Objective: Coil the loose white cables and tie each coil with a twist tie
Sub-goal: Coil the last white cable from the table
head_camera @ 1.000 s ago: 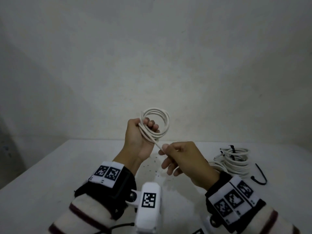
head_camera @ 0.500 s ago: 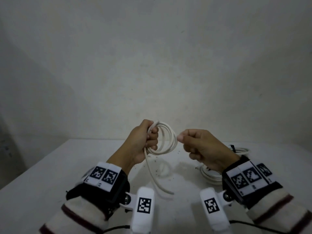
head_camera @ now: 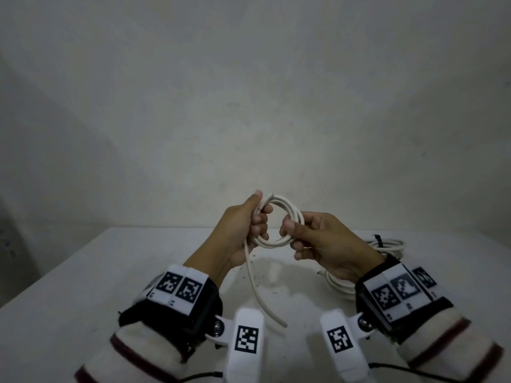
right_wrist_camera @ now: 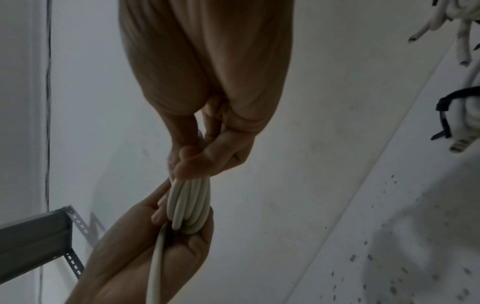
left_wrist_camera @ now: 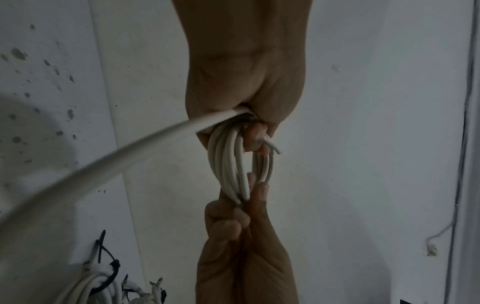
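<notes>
We are holding a small coil of white cable [head_camera: 278, 222] up above the table [head_camera: 83, 286], between our two hands. Our left hand [head_camera: 243, 230] is gripping the coil's left side, fingers curled round the loops, with the loose tail [head_camera: 255, 286] hanging down from this fist. Our right hand [head_camera: 320, 239] is pinching the coil's right side. A tied cable bundle [head_camera: 387, 244] is lying on the table behind our right wrist, black ties [left_wrist_camera: 110, 265] around it. The wrist tags are showing only square black-and-white codes.
</notes>
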